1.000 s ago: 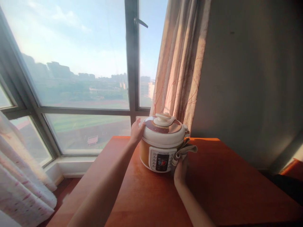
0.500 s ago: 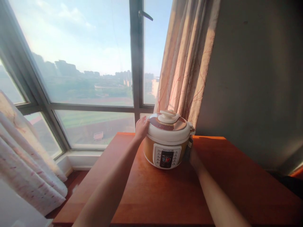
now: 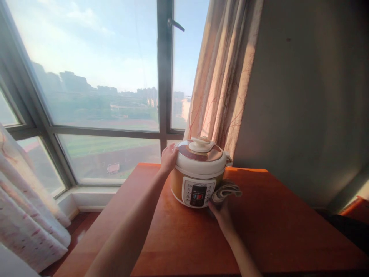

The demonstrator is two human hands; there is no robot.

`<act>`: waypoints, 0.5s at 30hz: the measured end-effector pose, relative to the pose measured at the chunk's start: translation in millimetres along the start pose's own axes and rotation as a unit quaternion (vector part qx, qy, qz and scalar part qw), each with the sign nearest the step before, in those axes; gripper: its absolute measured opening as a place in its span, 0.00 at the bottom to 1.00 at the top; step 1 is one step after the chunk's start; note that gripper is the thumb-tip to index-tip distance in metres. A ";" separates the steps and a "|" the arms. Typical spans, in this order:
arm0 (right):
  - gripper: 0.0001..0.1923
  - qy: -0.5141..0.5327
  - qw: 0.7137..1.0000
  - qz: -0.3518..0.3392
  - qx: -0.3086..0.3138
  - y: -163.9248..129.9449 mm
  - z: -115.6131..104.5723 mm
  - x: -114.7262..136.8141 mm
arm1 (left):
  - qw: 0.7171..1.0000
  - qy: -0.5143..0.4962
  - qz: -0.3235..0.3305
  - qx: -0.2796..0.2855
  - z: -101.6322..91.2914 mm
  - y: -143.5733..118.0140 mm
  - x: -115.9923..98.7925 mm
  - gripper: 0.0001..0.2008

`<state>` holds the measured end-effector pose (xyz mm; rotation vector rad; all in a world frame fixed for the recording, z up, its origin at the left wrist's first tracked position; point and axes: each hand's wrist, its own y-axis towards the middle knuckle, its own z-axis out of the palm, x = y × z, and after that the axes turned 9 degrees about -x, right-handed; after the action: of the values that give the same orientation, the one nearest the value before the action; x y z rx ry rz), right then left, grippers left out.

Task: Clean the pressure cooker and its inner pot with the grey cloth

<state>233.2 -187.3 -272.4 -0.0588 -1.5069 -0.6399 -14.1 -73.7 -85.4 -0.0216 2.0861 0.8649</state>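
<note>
A white and gold electric pressure cooker [image 3: 198,163] stands upright on a reddish-brown wooden table, its lid on and its control panel facing me. My left hand [image 3: 169,156] holds the left side of its lid rim, with the fingers partly out of sight behind the edge. At the cooker's lower right front, my right hand [image 3: 221,213] grips a folded greyish cloth [image 3: 226,192]. The cloth lies against the cooker's side next to the panel, and part of that hand is hidden beneath it.
The wooden table [image 3: 276,234] extends on both sides of the cooker. Behind it are a tall window [image 3: 100,77] and a long patterned curtain [image 3: 221,77]. A second curtain [image 3: 25,207] hangs at the left, and a grey wall [image 3: 300,96] rises at the right.
My right hand has come round from the cooker's right side toward its front with the cloth, which now shows plainly. My left hand stays on the lid rim. The view has shifted slightly.
</note>
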 end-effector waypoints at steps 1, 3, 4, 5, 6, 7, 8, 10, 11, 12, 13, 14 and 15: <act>0.42 -0.030 0.999 -0.022 -0.012 -4.1 1.7 -0.6 | 1.000 0.001 0.000 0.000 0.1 0.2 0.2 0.28; 0.41 -0.074 0.994 -0.053 -0.055 -10.7 4.6 -1.7 | 1.000 0.002 -0.002 0.001 0.2 0.6 0.6 0.28; 0.38 -0.084 0.992 -0.057 -0.075 -13.6 5.4 -1.7 | 1.000 0.002 -0.003 0.001 0.3 0.8 0.7 0.28; 0.34 -0.087 0.991 -0.053 -0.090 -16.7 5.8 -1.1 | 1.000 0.001 -0.004 0.002 0.4 1.0 0.8 0.28; 0.31 -0.081 0.990 -0.043 -0.103 -19.9 5.9 0.2 | 1.000 0.000 -0.005 0.002 0.4 1.1 0.8 0.28; 0.29 -0.067 0.991 -0.029 -0.109 -23.3 5.8 2.3 | 1.000 -0.001 -0.006 0.002 0.3 1.2 0.8 0.28; 0.26 -0.045 0.993 -0.012 -0.113 -27.0 5.7 5.1 | 1.000 -0.002 -0.007 0.002 0.2 1.2 0.8 0.28; 0.23 0.007 0.992 0.025 -0.125 -34.6 5.9 12.0 | 1.000 -0.006 -0.008 0.000 -0.2 1.1 0.8 0.28; 0.22 0.033 0.989 0.046 -0.136 -38.1 6.2 15.7 | 1.000 -0.008 -0.009 0.000 -0.5 0.9 0.8 0.28; 0.21 0.056 0.986 0.066 -0.145 -40.9 6.4 19.3 | 1.000 -0.010 -0.008 -0.001 -0.9 0.7 0.8 0.28; 0.21 0.078 0.982 0.084 -0.149 -42.9 6.4 22.9 | 1.000 -0.012 -0.008 -0.001 -1.4 0.5 0.8 0.28; 0.21 0.101 0.980 0.099 -0.138 -43.8 5.9 26.4 | 1.000 -0.015 -0.007 -0.001 -1.8 0.2 0.7 0.28; 0.22 0.124 0.980 0.111 -0.113 -43.4 4.8 30.0 | 1.000 -0.018 -0.006 -0.002 -2.3 -0.1 0.6 0.27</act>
<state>208.5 -232.2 -259.1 -0.3069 -1.1635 -0.6116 -16.0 -75.0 -84.9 -0.0208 2.0498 0.8556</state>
